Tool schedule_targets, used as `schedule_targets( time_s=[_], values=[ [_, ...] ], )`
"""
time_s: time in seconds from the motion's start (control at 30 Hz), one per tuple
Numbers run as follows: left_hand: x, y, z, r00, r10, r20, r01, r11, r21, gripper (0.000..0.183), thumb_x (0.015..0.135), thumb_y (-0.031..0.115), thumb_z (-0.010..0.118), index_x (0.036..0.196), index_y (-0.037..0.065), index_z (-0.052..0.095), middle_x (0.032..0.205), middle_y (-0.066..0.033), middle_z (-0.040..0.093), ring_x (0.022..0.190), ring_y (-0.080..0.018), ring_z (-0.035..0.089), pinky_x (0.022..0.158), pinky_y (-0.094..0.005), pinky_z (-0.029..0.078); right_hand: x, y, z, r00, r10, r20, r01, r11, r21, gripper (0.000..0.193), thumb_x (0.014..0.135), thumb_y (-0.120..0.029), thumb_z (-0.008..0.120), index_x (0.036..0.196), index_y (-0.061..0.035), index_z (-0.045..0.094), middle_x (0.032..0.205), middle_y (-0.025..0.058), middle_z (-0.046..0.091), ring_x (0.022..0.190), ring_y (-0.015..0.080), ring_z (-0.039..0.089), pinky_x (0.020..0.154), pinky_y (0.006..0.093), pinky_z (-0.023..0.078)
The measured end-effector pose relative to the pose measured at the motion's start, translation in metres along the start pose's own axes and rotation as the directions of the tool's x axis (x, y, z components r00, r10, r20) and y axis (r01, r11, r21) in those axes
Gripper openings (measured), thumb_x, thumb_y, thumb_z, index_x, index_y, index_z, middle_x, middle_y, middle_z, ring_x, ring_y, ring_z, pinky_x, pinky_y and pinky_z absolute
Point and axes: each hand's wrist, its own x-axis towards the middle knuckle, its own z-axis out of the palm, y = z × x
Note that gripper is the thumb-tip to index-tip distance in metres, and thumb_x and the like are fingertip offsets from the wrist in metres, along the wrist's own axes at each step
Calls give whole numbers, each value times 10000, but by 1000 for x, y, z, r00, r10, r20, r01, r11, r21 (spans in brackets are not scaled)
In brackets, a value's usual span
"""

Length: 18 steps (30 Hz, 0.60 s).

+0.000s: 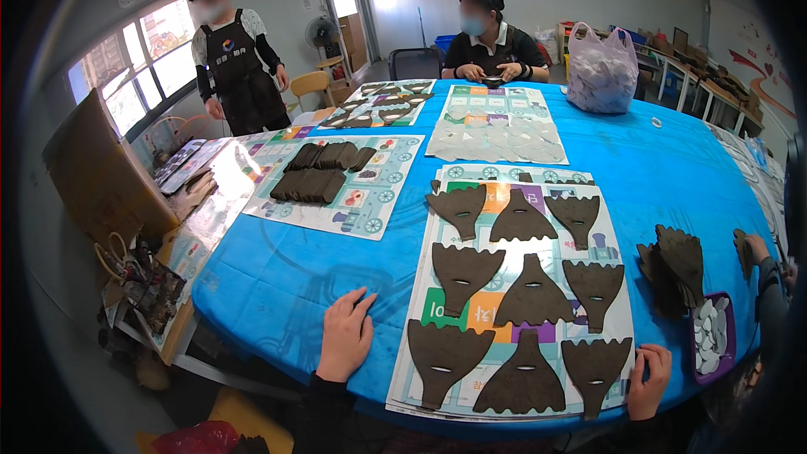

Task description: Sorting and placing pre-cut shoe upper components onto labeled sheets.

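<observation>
Blue tablecloth [277, 286]; board [433, 307] half-hidden under cutouts [531, 304]

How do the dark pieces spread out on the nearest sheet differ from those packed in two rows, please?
The spread pieces lie flat, three by three, while the packed pieces crowd together. The spread pieces show their slots and scalloped edges; the packed pieces mostly hide theirs. Both are dark brown.

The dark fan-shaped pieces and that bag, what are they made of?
The dark pieces look like thin foam or felt, I can't tell which: flat, dull, with wavy cut edges. The bag looks like thin, slightly shiny plastic: it's wrinkled, and pale things show through.
</observation>
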Motion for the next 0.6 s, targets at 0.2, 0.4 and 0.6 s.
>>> schedule_targets(
  time_s=[0.2, 0.4, 0.6],
  values=[
    [-1, 0, -2, 1000, 1, -13, -1, 1000, 0, 373, 864, 97, 548, 1232, 62, 597, 1297, -115, 550, 1214, -300, 499, 1012, -431, 363, 0, 0, 1, 1000, -4, 16, 4, 1000, 3, 120, 888, -60, 530, 895, 39, 598, 986, 162, 586, 951, 322, 545, 839, 383, 427],
    [0, -1, 0, 1000, 16, -13, -17, 1000, -6, 372, 868, 96, 537, 1234, 65, 595, 1289, -113, 554, 1214, -292, 503, 1014, -433, 364, -3, 9, 2, 1000, 21, 19, -21, 1000, -4, 120, 903, -66, 525, 902, 42, 578, 1011, 171, 581, 972, 326, 539, 865, 390, 426],
    [-2, -2, 1, 1000, 10, -23, -10, 1000, 1, 373, 872, 94, 531, 1240, 68, 587, 1288, -112, 555, 1216, -292, 503, 1014, -434, 364, -5, 13, 4, 1000, 3, 20, -3, 1000, -22, 141, 920, -86, 516, 905, 40, 576, 1016, 168, 581, 971, 321, 537, 865, 396, 424]
  ],
)
